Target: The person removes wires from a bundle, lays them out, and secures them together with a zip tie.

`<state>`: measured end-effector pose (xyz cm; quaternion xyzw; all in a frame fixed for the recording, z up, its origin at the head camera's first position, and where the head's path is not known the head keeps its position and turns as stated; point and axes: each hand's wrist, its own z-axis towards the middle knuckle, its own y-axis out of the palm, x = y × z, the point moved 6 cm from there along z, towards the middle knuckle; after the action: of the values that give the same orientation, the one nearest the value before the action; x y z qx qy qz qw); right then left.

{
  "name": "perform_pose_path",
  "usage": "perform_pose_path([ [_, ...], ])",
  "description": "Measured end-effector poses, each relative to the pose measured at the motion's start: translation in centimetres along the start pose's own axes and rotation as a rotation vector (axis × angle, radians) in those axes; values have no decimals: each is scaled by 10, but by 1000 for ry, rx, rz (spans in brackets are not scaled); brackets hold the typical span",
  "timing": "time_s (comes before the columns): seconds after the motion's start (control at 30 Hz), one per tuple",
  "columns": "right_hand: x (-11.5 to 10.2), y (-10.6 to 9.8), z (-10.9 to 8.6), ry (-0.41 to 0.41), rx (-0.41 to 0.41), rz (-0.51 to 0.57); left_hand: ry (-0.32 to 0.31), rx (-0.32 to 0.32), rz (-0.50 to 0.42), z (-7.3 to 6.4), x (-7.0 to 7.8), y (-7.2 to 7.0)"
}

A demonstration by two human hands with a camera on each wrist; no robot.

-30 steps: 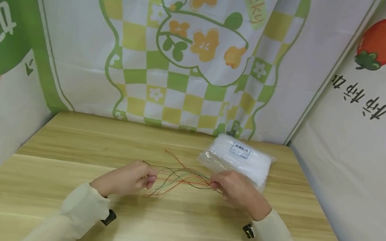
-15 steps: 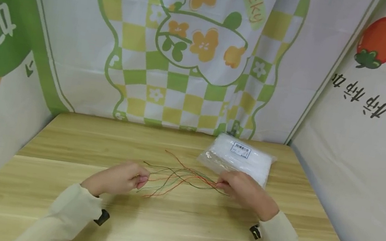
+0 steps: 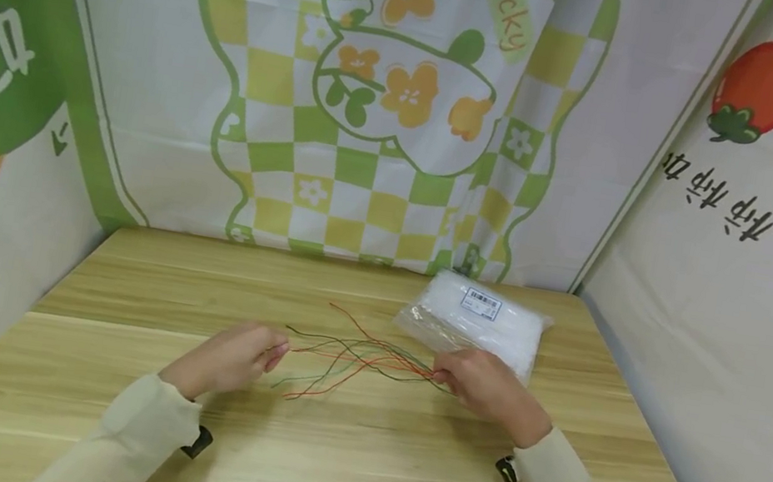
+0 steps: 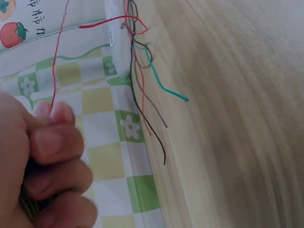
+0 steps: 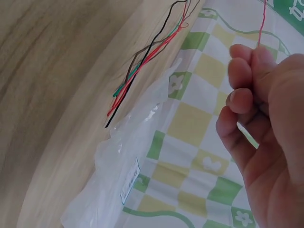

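My left hand (image 3: 232, 356) pinches one end of a thin red string (image 4: 55, 61) between thumb and fingertips, its other fingers curled in. Toward the right, my right hand (image 3: 492, 388) pinches the same kind of red string (image 5: 261, 28), which runs nearly straight between the two hands. Under it on the wooden table lies a loose bundle of strings (image 5: 145, 62) in red, black, green and brown, with ends fanned out toward the left hand. In the head view, the right hand covers part of the bundle's right end.
A clear plastic bag (image 3: 419, 320) with white contents and a barcode label (image 3: 481, 303) lies behind the right hand, partly overlapped by it. The wooden table (image 3: 350, 471) ends at printed cloth walls (image 3: 384, 211) on the back and both sides.
Over the last second my left hand has moved left and my right hand slightly right, widening the gap between them. The bag stays put, and the loose strings have barely shifted.
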<state>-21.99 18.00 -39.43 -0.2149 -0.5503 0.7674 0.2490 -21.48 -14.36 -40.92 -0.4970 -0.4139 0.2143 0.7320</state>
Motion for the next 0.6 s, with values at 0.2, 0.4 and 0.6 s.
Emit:
perform_pose_path([
  [0.2,-1,1,0,-27,16,1,10,94,102,-2,-2,0],
  [0.4,0,3,-3,-70,51,-1,26,121,96,2,-7,3],
  [0.6,6,7,-6,-40,16,41,82,85,4,-2,-4,8],
])
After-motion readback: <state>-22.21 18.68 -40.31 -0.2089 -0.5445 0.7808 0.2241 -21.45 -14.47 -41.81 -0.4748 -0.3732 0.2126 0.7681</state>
